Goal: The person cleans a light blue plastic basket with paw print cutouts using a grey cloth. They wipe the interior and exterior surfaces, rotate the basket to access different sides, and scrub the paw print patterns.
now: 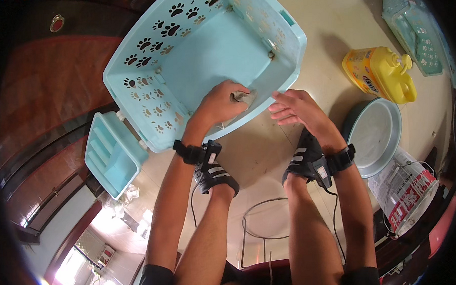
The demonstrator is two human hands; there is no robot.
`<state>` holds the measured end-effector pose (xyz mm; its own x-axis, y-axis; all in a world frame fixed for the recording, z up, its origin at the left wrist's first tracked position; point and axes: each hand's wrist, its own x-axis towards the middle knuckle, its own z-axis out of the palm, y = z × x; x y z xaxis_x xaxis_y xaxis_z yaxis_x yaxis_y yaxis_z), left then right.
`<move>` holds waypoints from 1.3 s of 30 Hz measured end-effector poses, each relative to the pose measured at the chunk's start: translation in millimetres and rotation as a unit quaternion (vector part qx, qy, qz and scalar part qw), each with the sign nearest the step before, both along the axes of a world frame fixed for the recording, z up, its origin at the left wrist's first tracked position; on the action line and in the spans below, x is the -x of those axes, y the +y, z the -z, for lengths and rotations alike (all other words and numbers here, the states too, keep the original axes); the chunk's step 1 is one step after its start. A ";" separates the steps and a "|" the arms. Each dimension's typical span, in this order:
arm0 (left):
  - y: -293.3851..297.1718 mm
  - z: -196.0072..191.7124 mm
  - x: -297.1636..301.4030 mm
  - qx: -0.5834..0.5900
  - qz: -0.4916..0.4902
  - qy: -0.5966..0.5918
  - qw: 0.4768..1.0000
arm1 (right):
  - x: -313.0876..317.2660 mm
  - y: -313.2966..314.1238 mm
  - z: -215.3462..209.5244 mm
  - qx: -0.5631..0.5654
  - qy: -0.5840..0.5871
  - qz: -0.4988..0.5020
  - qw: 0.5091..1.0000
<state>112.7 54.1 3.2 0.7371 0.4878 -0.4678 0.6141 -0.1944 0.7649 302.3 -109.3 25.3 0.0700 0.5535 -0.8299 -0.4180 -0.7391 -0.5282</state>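
Note:
A large light-blue plastic basket (pixel 214 47) with paw-print cutouts is tilted in front of me, its inside showing. My left hand (pixel 221 103) reaches over the near rim and is closed round a crumpled grey cloth (pixel 245 97), held against the inner face of the near wall. Most of the cloth is hidden by the fingers. Just right of it, my right hand (pixel 299 110) is outside the basket, fingers stretched and apart, holding nothing. Its thumb is at the rim; whether it touches, I cannot tell.
A small blue compartment tray (pixel 113 151) adjoins the basket's left side. To the right are a yellow pump jug (pixel 381 72), a round basin (pixel 376 135), a white-and-red bucket (pixel 405 191) and another teal basket (pixel 417 33). A wire ring stand (pixel 245 217) stands between my legs.

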 end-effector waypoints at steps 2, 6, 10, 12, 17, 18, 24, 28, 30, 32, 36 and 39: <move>2.8 5.5 -2.0 0.065 0.021 0.025 0.997 | 9.6 3.8 9.0 -0.033 0.061 0.043 0.997; 1.5 15.8 -10.0 0.018 0.045 0.013 0.999 | 19.4 10.0 17.7 -0.086 0.123 0.095 0.984; -9.0 22.5 -23.8 -0.112 0.099 -0.005 0.989 | 18.0 1.4 28.9 -0.061 0.142 0.106 0.982; -14.8 23.9 -28.6 -0.132 0.086 -0.015 0.987 | 17.7 -4.2 32.9 -0.052 0.141 0.108 0.983; -22.2 35.1 -38.0 -0.223 0.052 -0.017 0.973 | 20.2 -4.6 31.5 -0.043 0.130 0.116 0.984; -23.3 36.4 -40.7 -0.236 0.050 -0.017 0.970 | 19.5 -4.6 32.3 -0.040 0.126 0.118 0.984; -28.8 41.0 -46.8 -0.377 0.074 0.023 0.923 | 25.3 -9.8 36.6 -0.031 0.120 0.146 0.982; -2.6 22.0 -35.6 -0.403 -0.009 0.040 0.914 | 28.2 -13.2 37.0 -0.043 0.141 0.143 0.979; 10.3 8.0 -22.0 -0.378 -0.020 0.101 0.920 | 30.0 -14.3 36.3 -0.030 0.130 0.149 0.980; 10.8 3.8 -5.5 -0.347 0.002 0.121 0.930 | 30.0 -13.5 34.2 -0.021 0.120 0.148 0.981; 0.4 14.2 16.7 -0.275 0.045 0.096 0.955 | 33.6 -2.8 14.1 -0.036 0.123 0.148 0.981; 3.3 16.7 16.5 -0.242 0.078 0.062 0.965 | 28.5 -2.0 19.1 -0.038 0.177 0.138 0.974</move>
